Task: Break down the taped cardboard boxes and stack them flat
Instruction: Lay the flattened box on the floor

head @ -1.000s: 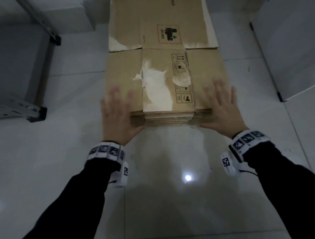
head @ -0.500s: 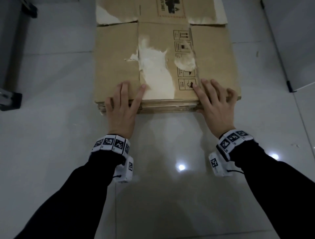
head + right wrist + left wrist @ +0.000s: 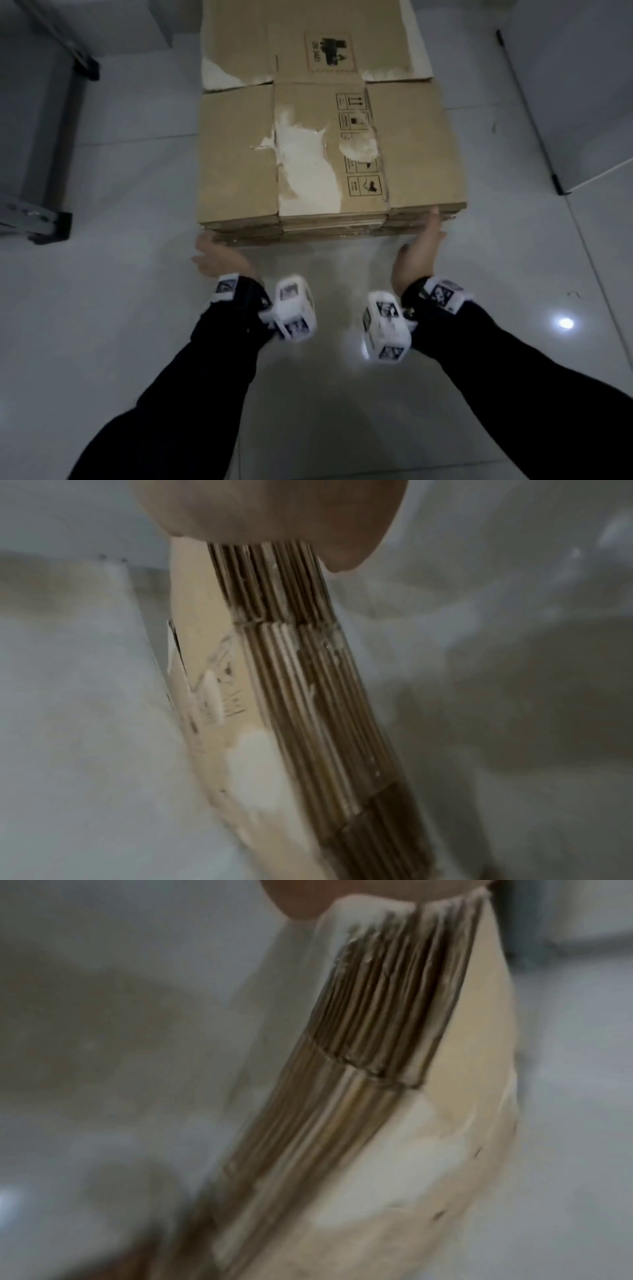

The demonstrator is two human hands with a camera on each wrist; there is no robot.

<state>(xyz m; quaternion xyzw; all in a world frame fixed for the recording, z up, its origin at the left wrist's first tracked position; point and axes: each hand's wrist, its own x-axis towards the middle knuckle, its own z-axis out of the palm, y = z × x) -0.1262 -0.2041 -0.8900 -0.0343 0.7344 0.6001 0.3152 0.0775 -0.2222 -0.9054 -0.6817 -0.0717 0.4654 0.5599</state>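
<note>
The left hand point(image 3: 219, 262) is set at the near left corner of the stack of flattened boxes point(image 3: 329, 147), palm turned inward and upward, its fingers reaching to the stack's bottom edge; whether they are curled under the cardboard or only laid against it cannot be told from the head view. The right hand point(image 3: 418, 253) is placed edge-on at the near right part of the same edge, fingers fairly straight and pressed against the layered side, the tip reaching the top sheet. Nothing is plainly gripped by it. In both wrist views the corrugated edges point(image 3: 377, 1010) are seen close against the hands, blurred.

The stack lies on the tiled floor point(image 3: 120, 308) directly ahead of both hands — its near short edge is touched by them, and its long axis runs straight away from the person. Neither hand is clearly nearer; the stack is bracketed almost evenly, the left hand slightly lower.

The top sheet is laid flaps-out, its torn white patches point(image 3: 308, 171) and printed handling symbols point(image 3: 359, 147) toward the near end, and a further flap panel point(image 3: 308, 44) pointing away. The next move — judged to be squaring or lifting the near edge — is expected to act along that long axis, away from the body.
</note>
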